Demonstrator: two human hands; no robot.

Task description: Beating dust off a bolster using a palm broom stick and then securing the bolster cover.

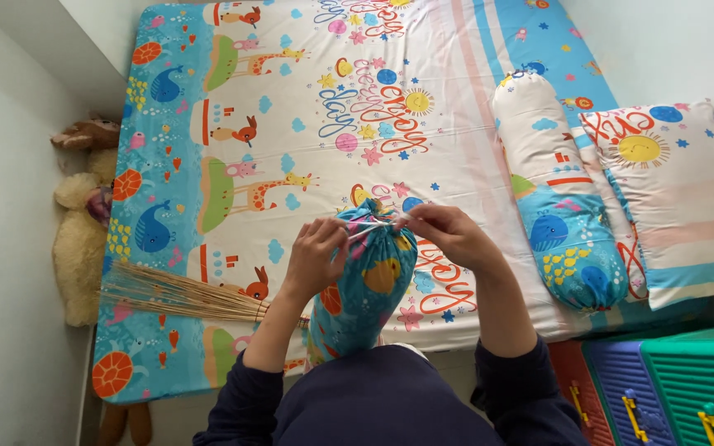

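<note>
A blue patterned bolster pillow (365,285) stands on end against the bed's near edge, in front of me. My left hand (317,252) grips the gathered cloth at its top left. My right hand (444,231) pinches a thin white tie string (378,225) at the bolster's gathered top and holds it taut. Both hands meet at the top of the bolster.
The bed sheet (307,116) is printed with animals and lettering. A second bolster (559,194) and a flat pillow (679,190) lie at the right. A stick broom (175,293) rests on the bed's left. Stuffed toys (84,215) sit by the left wall. Coloured plastic drawers (663,380) stand at bottom right.
</note>
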